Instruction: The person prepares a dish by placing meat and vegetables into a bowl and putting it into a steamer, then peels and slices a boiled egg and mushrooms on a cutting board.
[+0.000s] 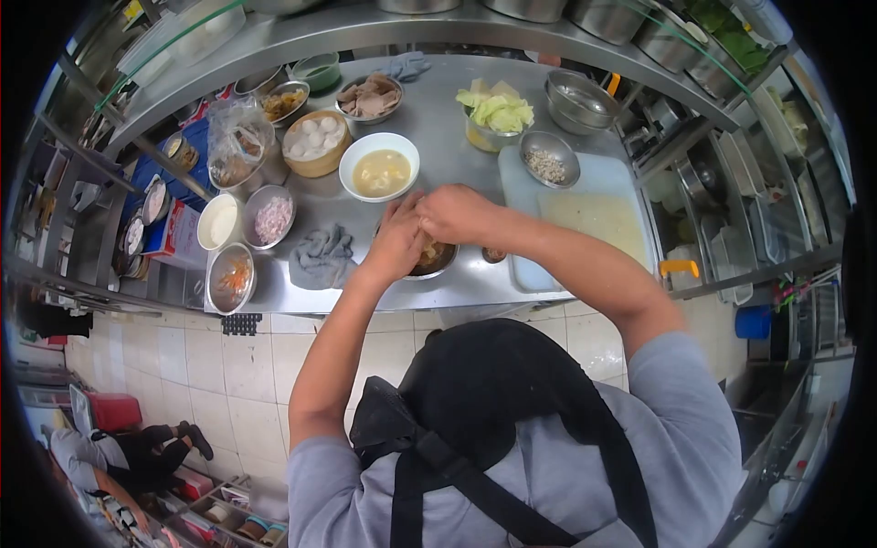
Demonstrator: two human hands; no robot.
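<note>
Head view: metal bowl (pixel 437 267) of brown food just beneath both hands (pixel 425 224).

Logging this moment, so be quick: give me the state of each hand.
Left hand: over the metal bowl, touching the right hand; open or closed, cannot be told.
Right hand: fingers curled; whether it holds anything is hidden.

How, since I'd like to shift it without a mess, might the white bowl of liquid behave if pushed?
The white bowl would probably slosh, since it holds yellowish liquid. It may slide fairly readily, as the steel counter looks smooth. Its wide, open shape suggests spilling over the rim is likelier than toppling.
</note>
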